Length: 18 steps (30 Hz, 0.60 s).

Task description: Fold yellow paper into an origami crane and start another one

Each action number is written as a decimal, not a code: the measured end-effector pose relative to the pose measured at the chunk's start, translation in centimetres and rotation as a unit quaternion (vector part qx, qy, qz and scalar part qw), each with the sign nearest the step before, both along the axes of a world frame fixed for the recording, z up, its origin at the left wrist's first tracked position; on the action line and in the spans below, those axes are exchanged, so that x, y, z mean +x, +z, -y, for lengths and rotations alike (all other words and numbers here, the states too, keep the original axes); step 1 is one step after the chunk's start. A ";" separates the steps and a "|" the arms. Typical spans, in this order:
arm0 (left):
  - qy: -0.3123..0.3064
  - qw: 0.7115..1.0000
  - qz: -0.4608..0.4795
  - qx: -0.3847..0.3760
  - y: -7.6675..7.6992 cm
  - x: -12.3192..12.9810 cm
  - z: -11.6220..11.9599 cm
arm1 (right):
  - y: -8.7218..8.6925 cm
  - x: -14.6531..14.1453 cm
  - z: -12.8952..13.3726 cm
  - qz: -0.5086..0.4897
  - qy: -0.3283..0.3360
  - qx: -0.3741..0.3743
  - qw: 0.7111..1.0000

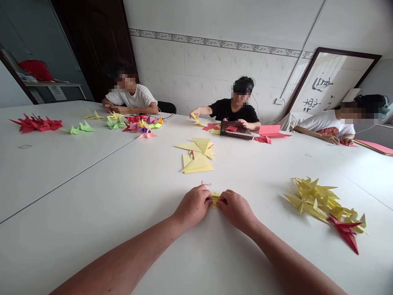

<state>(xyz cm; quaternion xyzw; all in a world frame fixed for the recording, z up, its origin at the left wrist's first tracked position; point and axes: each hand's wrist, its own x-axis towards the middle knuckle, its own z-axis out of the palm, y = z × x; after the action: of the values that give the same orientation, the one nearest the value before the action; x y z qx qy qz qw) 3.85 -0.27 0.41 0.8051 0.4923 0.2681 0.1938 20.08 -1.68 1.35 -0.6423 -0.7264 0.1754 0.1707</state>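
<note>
Between my two hands a small piece of folded yellow paper (pixel 215 199) rests on the white table. My left hand (pixel 195 205) pinches its left side, and my right hand (pixel 235 207) has curled fingers on its right side. Most of the paper is covered by my fingers, so its exact shape is hidden. Just beyond my left fingertips lies a thin pinkish-red strip (pixel 206 183). Farther ahead sits a pile of yellow folded paper triangles (pixel 198 163), with bits of red among them.
Yellow paper cranes (pixel 316 198) and a red one (pixel 346 233) lie to my right. Colourful cranes (pixel 143 125), green ones (pixel 80 128) and red ones (pixel 35 123) spread at the far left. Three people sit across the table, one beside a dark slatted tray (pixel 236 133).
</note>
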 end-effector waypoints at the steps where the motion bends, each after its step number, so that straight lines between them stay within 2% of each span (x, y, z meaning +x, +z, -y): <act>1: 0.003 1.000 0.002 -0.001 0.0 0.0 0.0 | 0.0 0.0 0.0 0.002 -0.003 -0.003 1.000; 7: 0.022 1.000 0.011 -0.018 0.1 0.3 0.1 | 0.0 -0.3 -0.4 0.013 -0.023 -0.019 0.999; 18: 0.020 0.999 0.009 -0.047 0.2 0.5 -0.1 | 0.0 -0.4 -0.8 0.015 -0.041 -0.034 0.998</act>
<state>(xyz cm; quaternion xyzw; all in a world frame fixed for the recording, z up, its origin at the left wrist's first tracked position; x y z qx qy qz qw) 4.31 -0.15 0.60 0.7830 0.5182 0.2558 0.2303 19.68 -0.89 1.31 -0.6797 -0.6953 0.1834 0.1444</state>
